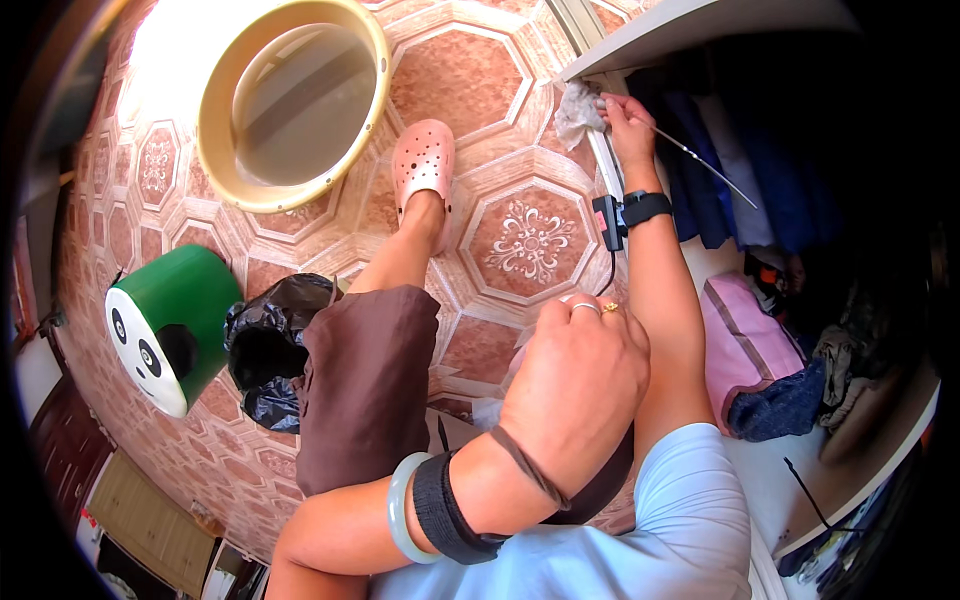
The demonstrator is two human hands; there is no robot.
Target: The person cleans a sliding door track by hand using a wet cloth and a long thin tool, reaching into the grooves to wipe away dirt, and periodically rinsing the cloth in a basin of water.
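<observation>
My right hand, at the upper right, grips a thin light rod that slants down to the right. A crumpled grey-white cloth is at its fingertips, against a white sliding-door track on the floor. My left hand is nearer the camera, back upwards, wearing rings, a hair tie, a pale green bangle and a black strap. Its fingers curl down out of sight, so whatever they hold is hidden. A pale translucent thing shows partly beside it. A small black device with a cable is strapped at my right wrist.
A yellow plastic basin of murky water stands at the upper left. Below it are a green panda-faced bin and a black plastic bag. An open wardrobe at right holds hanging clothes and a pink fabric bag.
</observation>
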